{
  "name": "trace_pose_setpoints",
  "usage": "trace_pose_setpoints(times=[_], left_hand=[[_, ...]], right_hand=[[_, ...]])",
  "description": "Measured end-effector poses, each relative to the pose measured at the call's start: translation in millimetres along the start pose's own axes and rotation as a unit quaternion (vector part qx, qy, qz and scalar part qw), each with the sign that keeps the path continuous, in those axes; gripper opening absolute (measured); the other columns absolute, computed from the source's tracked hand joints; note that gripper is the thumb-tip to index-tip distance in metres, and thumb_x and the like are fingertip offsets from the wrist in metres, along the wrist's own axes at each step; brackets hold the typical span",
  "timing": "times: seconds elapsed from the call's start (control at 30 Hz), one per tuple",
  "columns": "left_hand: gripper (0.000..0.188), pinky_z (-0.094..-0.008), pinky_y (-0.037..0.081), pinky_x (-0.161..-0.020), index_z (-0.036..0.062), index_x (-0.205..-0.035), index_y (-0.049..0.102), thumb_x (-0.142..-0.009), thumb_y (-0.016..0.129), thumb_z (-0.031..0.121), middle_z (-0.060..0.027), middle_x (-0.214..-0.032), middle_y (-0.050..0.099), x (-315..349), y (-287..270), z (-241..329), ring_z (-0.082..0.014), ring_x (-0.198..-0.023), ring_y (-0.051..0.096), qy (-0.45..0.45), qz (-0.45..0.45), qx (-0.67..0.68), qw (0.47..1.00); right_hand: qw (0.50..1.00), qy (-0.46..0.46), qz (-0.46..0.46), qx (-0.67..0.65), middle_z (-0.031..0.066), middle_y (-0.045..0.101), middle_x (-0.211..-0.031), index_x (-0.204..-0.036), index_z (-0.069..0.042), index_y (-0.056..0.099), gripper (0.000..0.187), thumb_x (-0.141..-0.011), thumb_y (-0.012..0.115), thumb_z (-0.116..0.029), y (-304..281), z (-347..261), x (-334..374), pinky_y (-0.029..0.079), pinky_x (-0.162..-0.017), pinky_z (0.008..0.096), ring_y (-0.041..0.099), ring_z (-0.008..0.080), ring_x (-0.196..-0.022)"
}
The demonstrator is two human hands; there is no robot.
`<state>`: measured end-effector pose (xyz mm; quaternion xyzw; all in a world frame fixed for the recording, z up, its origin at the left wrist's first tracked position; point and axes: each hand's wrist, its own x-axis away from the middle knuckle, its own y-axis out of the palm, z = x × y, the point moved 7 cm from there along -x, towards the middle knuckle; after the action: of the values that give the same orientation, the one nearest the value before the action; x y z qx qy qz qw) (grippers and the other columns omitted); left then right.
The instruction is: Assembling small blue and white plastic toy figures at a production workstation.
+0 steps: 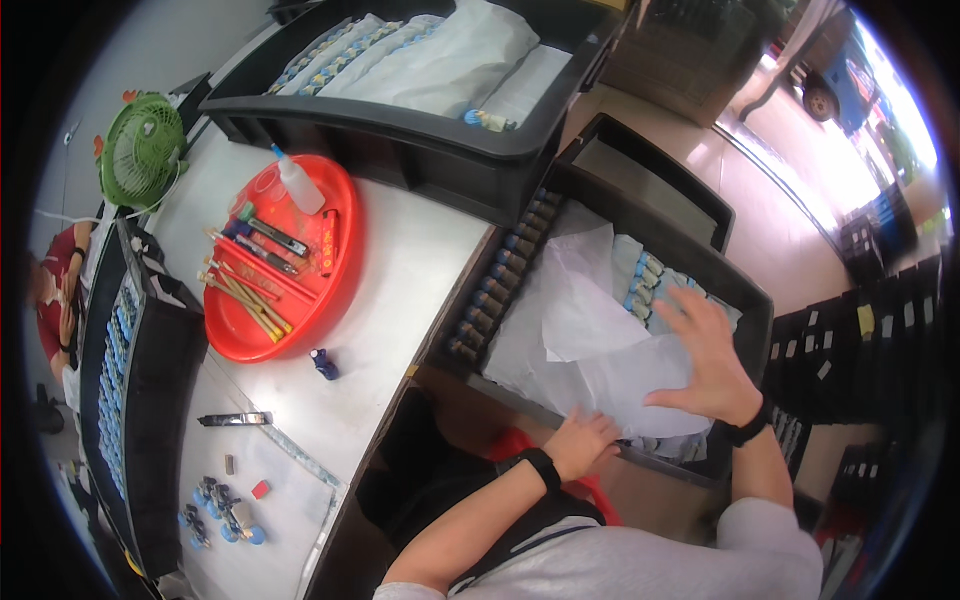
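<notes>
A black crate (664,232) sits in front of me, with thin white sheets (580,312) laid over its contents. Small blue and cream figurines (643,285) show past the sheets' far edge. Several dark little pieces (492,298) stand in a row along the crate's left side. My right hand (708,362) is over the right part of the sheets, fingers spread and nothing in it. My left hand (585,445) rests at the crate's near edge, fingers apart on the border of a sheet.
On the white table to my left are a red basin (218,335) holding brushes, pens and a squeeze bottle (299,187), a dark blue figurine (324,364), and a cutter-like tool (234,420). Beyond stands a larger black crate (400,140). A co-worker's arm (75,265) shows far left.
</notes>
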<state>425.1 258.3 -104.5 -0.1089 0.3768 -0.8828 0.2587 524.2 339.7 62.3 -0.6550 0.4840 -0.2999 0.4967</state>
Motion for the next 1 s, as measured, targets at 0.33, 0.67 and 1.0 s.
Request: trace_pose_setpoints(times=[0.33, 0.67, 1.0], left_hand=[[0.03, -0.0509, 0.036, -0.086, 0.0031, -0.096, 0.058, -0.086, 0.052, 0.031, -0.0156, -0.11, 0.054, 14.3, -51.9, -65.0, -0.0316, -0.102, 0.049, -0.195, 0.146, -0.117, 0.963], [0.037, -0.0455, 0.036, -0.082, 0.0053, -0.091, 0.062, -0.089, 0.044, 0.038, -0.013, -0.102, 0.058, 8.4, -37.1, -68.7, -0.0273, -0.091, 0.055, -0.224, 0.034, -0.148, 0.963], [0.027, -0.0488, 0.036, -0.087, 0.0022, -0.097, 0.058, -0.082, 0.055, 0.025, -0.0176, -0.115, 0.051, -1.6, -65.7, -66.1, -0.0329, -0.106, 0.048, -0.187, 0.156, -0.106, 0.964]], right_hand=[[0.934, 0.239, 0.245, -0.1, 0.0124, 0.065, -0.088, -0.1, -0.006, 0.062, 0.035, -0.068, 0.056, 0.005, 24.3, 149.6, 23.8, 0.047, -0.076, 0.0296, 0.063, 0.0201, -0.084], [0.789, 0.58, 0.194, 0.055, 0.0187, 0.062, -0.1, -0.109, 0.005, 0.056, 0.05, -0.064, 0.068, -0.015, 50.9, 348.9, 200.2, 0.046, -0.08, 0.0361, 0.059, 0.0298, -0.094], [0.965, 0.073, 0.224, 0.119, 0.0179, 0.041, -0.129, -0.129, -0.009, 0.04, 0.059, -0.073, 0.057, -0.003, 20.9, 116.5, -27.8, 0.031, -0.099, 0.0426, 0.037, 0.0328, -0.121]])
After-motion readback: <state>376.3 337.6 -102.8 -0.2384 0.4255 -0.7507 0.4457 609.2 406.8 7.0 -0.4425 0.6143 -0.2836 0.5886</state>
